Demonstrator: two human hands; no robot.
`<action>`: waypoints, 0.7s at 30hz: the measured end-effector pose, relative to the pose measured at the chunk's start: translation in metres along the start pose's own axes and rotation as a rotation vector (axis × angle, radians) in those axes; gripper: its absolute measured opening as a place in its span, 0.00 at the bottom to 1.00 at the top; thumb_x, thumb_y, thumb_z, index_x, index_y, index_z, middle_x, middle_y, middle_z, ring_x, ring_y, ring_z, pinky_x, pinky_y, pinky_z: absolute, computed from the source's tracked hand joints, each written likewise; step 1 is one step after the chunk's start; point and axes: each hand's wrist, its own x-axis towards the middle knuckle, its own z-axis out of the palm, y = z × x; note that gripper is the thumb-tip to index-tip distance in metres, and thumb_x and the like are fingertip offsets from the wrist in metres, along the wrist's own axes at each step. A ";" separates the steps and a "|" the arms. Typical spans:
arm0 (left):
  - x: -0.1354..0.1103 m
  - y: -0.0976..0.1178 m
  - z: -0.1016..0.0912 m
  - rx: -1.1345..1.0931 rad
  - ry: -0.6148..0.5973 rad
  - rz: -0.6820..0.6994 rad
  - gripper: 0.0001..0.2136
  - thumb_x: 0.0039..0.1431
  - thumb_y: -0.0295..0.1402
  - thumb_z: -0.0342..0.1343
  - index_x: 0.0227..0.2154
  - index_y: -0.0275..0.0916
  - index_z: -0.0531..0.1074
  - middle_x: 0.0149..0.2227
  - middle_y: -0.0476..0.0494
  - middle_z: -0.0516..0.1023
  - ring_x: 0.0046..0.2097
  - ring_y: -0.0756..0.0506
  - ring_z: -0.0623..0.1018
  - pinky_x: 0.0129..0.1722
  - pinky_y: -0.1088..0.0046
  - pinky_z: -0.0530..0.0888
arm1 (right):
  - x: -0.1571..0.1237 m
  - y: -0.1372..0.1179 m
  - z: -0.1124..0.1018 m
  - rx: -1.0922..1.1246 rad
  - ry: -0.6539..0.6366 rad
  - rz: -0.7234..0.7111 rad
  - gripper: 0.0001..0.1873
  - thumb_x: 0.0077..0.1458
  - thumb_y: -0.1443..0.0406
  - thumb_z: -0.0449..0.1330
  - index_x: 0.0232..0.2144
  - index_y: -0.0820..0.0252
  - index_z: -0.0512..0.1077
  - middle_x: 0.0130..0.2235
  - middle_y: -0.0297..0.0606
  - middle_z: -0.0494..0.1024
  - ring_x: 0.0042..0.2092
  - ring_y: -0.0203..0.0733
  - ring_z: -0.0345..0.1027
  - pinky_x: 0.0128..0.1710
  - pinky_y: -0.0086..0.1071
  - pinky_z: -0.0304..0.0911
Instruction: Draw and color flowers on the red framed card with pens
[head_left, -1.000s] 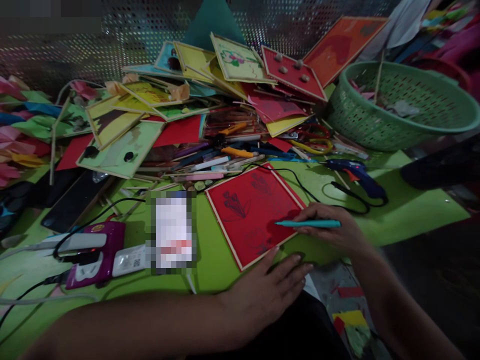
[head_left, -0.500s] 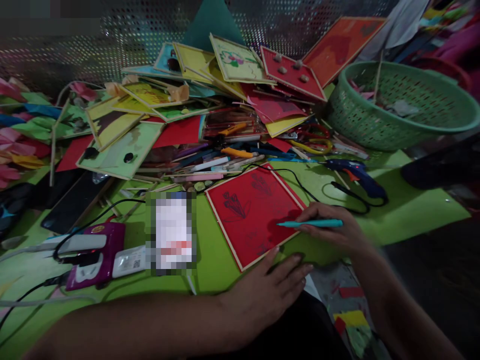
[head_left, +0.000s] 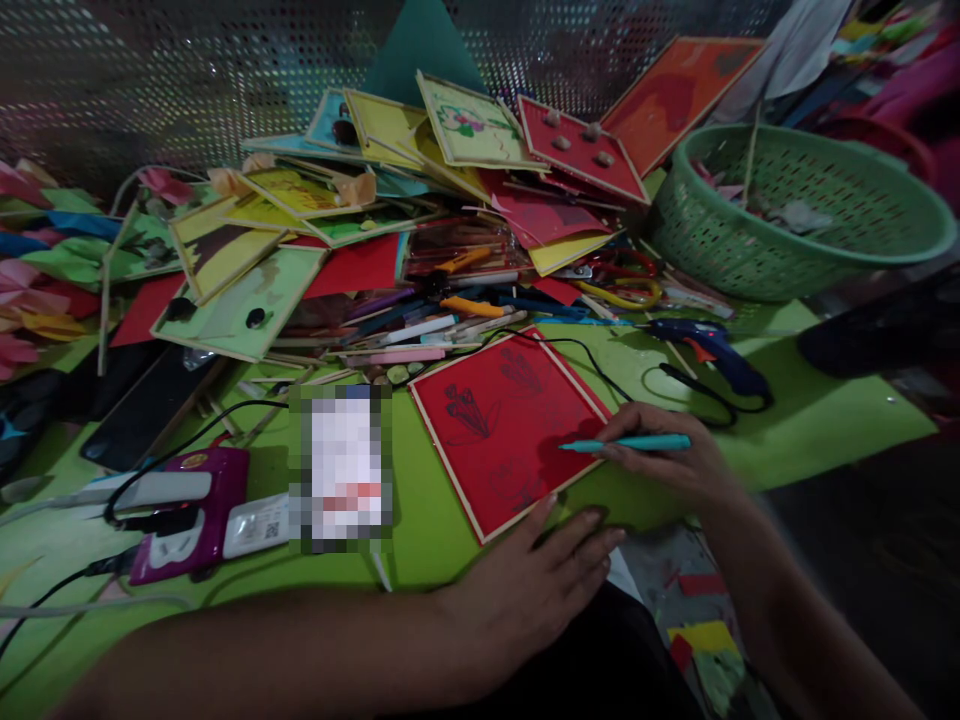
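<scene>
While the right hand (head_left: 667, 465) gripped the pen (head_left: 626, 443) at the card's (head_left: 517, 440) 4 o'clock, the left hand (head_left: 540, 590) lay open at 6; two flowers (head_left: 469, 408) appeared drawn, more pending.

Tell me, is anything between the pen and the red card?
No. The right hand holds the pen with its tip over the red card, and nothing visible lies between them. The left hand only rests at the card's near edge.

The right hand (head_left: 660, 462) has slid slightly to the right, carrying the slim teal pen (head_left: 626, 443) nearer the right edge of the red wood-framed card (head_left: 502, 430).
</scene>
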 end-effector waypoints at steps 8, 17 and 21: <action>-0.001 0.000 0.000 0.004 -0.021 0.004 0.24 0.73 0.32 0.43 0.68 0.47 0.67 0.76 0.48 0.59 0.74 0.43 0.63 0.70 0.52 0.62 | -0.001 0.006 -0.001 -0.018 0.043 0.008 0.14 0.56 0.49 0.70 0.29 0.49 0.78 0.27 0.36 0.78 0.28 0.46 0.69 0.28 0.40 0.63; 0.002 -0.002 -0.004 0.005 -0.051 0.032 0.24 0.73 0.31 0.42 0.68 0.45 0.66 0.76 0.47 0.59 0.74 0.43 0.64 0.68 0.52 0.65 | 0.001 0.005 0.000 -0.004 0.078 0.019 0.16 0.55 0.48 0.70 0.29 0.52 0.78 0.26 0.35 0.78 0.27 0.44 0.68 0.27 0.38 0.62; 0.001 -0.001 -0.002 0.006 -0.028 0.017 0.24 0.73 0.33 0.44 0.68 0.46 0.67 0.76 0.47 0.59 0.74 0.43 0.63 0.69 0.52 0.65 | 0.001 0.007 -0.001 -0.009 0.080 -0.004 0.15 0.56 0.49 0.70 0.30 0.52 0.78 0.27 0.35 0.78 0.28 0.44 0.69 0.27 0.38 0.63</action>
